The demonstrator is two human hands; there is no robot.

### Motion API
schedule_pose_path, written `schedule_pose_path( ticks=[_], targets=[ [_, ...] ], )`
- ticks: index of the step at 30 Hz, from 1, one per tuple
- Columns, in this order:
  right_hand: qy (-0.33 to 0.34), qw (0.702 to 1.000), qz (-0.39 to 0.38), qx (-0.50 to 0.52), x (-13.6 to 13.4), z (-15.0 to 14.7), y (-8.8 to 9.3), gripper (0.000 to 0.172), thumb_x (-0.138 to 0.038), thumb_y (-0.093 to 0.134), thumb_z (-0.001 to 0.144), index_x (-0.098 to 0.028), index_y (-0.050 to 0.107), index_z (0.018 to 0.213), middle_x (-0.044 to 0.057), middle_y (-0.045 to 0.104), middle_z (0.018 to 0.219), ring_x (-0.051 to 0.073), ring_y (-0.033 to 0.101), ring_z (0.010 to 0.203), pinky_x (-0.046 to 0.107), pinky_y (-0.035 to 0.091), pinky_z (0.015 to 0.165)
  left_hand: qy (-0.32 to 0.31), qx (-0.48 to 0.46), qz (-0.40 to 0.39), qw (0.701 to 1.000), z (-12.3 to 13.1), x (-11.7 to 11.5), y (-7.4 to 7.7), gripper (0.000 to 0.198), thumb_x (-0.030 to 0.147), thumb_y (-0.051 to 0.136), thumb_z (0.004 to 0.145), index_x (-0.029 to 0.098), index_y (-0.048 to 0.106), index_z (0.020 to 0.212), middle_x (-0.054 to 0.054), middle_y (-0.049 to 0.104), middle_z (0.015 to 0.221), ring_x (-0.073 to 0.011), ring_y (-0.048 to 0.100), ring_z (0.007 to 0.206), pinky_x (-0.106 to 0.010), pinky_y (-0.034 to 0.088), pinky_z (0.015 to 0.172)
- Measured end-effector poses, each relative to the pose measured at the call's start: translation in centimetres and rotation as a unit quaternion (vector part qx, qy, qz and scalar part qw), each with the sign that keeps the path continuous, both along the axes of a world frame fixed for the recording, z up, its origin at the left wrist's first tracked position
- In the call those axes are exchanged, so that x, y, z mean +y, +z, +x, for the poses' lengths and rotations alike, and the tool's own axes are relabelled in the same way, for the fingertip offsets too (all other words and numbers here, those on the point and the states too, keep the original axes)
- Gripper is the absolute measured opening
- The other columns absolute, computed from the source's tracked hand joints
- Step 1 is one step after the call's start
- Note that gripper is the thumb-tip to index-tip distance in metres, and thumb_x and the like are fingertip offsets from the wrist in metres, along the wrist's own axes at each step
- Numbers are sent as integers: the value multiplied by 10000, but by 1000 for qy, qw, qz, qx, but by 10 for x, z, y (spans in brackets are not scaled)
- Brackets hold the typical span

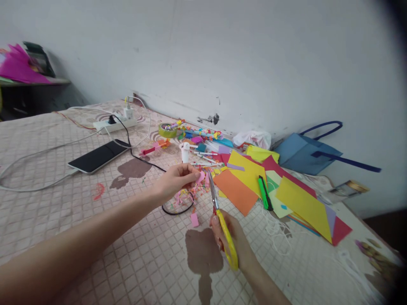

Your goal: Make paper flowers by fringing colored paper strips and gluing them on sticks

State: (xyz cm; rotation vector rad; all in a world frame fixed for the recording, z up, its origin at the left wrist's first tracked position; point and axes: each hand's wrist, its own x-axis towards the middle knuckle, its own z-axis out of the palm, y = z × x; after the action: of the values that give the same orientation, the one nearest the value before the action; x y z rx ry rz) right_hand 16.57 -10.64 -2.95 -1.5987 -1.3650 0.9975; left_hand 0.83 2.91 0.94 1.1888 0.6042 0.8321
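Observation:
Near the middle of the head view, my left hand (176, 181) pinches a small pink paper piece (200, 177) between thumb and fingertips. My right hand (230, 233) is wrapped round the yellow-handled scissors (227, 237), whose blades point up and away, just right of the pink piece. The blades look nearly closed and do not visibly touch the paper. Beneath and beyond my left hand lie small colourful paper scraps (182, 197). A loose pink piece (194, 220) rests on the patterned tablecloth (143, 254) between my hands.
Coloured sheets (237, 190) and a green cutter (264, 192) lie to the right, with white string (276, 228) beside them. A blue bag (305, 153) stands by the wall. Leftward are a tablet-like black device (99, 156), a power strip (116, 125) and cables. Tape (167, 131) lies behind.

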Motion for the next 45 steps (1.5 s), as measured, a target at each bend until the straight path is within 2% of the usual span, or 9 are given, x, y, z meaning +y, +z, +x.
schedule_pose_path(
  ticks=[4,11,21,36,45],
  targets=[
    [3,1000,12,-27,0,1,1,421,-608,422,822,-197,440,732,-73,367,495,84,351,405,202,284,380,-17,-12,-35,999,2,-4,0,187,250,690,717,119,599,815,12,590,649,-56,534,558,-190,444,579],
    [6,999,2,-52,1,-2,5,411,-599,399,821,-207,406,697,-70,358,496,87,351,408,209,282,389,-17,-33,-83,996,5,-13,4,206,254,693,722,133,528,742,-34,652,682,-113,628,624,-238,497,625],
    [11,995,2,-97,1,0,8,384,-548,403,840,-206,391,664,-61,368,504,86,354,430,202,290,396,9,-54,-66,996,5,-15,5,208,248,695,722,121,530,724,-39,648,741,-98,611,651,-250,509,679],
    [12,998,2,-69,0,1,5,392,-552,431,834,-215,372,644,-73,354,456,80,328,399,207,266,379,23,-46,-71,996,5,-16,7,196,205,701,704,118,525,699,-20,634,709,-95,609,632,-254,507,681],
    [-3,998,-13,-58,1,-2,11,409,-581,479,789,-222,372,624,-72,345,448,87,328,391,214,255,366,21,-49,-72,996,5,-15,6,218,226,714,695,124,521,704,-19,640,711,-97,611,636,-252,512,677]
  ],
)
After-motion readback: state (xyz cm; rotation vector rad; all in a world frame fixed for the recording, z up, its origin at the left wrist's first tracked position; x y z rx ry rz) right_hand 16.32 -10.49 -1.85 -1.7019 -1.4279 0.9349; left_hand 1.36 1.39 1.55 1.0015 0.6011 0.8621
